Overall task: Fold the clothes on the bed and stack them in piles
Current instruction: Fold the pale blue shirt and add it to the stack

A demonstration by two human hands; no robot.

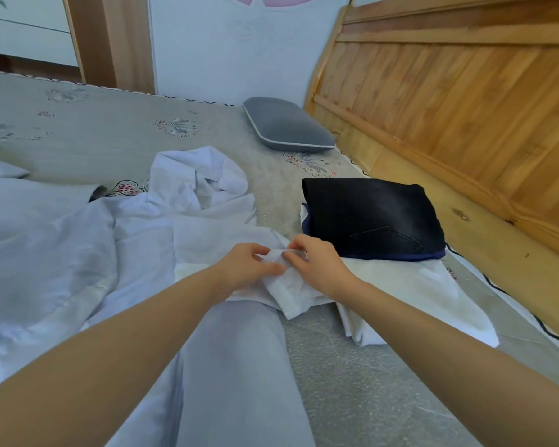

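Pinching white shirt (pixel 207 233) hem: both hands (pixel 283 264); shirt's long axis runs away, collar far.

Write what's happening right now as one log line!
left hand: pinches white shirt | right hand: pinches same shirt | folded pile: beside, dark jeans on top | step: folding

Pillow (pixel 288 127) behind folded pile (pixel 373 217).

Head-worn view, angled down, close over bed (pixel 117 130)
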